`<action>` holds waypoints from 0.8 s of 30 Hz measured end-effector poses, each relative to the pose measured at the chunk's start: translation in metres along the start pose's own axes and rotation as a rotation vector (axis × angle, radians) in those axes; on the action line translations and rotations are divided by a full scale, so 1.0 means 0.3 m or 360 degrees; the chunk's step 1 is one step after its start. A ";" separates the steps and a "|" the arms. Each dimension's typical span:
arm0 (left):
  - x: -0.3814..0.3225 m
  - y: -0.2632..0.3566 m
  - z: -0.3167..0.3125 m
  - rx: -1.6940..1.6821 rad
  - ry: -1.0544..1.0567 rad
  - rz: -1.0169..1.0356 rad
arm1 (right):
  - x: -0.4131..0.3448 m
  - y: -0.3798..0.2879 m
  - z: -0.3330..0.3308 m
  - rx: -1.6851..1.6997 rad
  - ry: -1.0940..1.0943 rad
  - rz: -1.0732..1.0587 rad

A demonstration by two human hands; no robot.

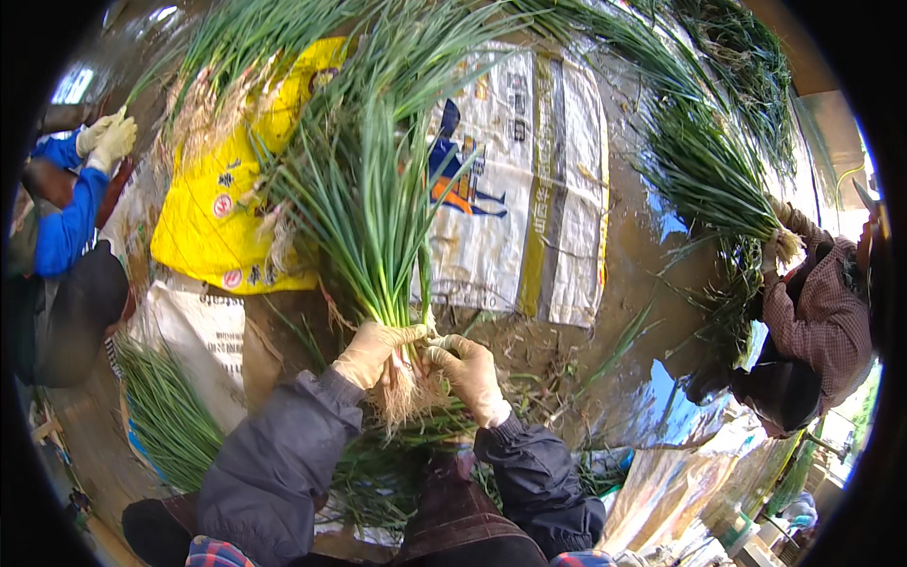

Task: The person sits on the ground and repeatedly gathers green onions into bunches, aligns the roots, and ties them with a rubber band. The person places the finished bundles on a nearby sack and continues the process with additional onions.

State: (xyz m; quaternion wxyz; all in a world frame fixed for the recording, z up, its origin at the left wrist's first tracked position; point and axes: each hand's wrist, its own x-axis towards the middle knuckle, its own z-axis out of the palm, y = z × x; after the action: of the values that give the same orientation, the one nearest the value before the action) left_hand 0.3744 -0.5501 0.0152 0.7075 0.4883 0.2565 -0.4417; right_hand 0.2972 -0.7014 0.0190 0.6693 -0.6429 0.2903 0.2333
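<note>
My left hand (372,351), in a pale glove, is closed around the lower stems of a bunch of green onions (382,262). Its leaves fan away from me, and the tangled pale roots (404,398) hang on my side of the fist. At the bunch's right edge, my right hand (471,379), gloved alike, pinches a single green onion stalk (426,283) near its whitish base. The thumbs of both hands come close together there. Beyond the bunch, more green onions lie with their leaves overlapping it, so its far end is hard to separate.
A yellow woven sack (205,234) and a white printed sack (489,262) lie flat on wet, muddy ground. Loose green onions (248,42) rest at the far left. Co-workers sit on both sides; the one at right holds a bunch (716,170). Leaf scraps (545,383) litter the ground.
</note>
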 end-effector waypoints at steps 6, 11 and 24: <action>-0.106 -0.133 -0.009 -0.0046 0.0156 0.0072 | -0.002 0.062 -0.105 0.0267 0.0878 0.0004; -0.134 -0.233 0.031 0.0028 0.0261 0.0171 | -0.038 0.098 0.010 -0.0003 0.0220 -0.0412; -0.175 -0.187 0.053 -0.0089 0.0115 0.0001 | -0.070 0.066 -0.098 0.0815 0.0480 0.0161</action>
State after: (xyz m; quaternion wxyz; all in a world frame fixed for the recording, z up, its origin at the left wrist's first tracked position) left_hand 0.2989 -0.5524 0.0372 0.7114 0.4840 0.2939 -0.4162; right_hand 0.2659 -0.7281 0.0188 0.7465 -0.4653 0.4676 0.0874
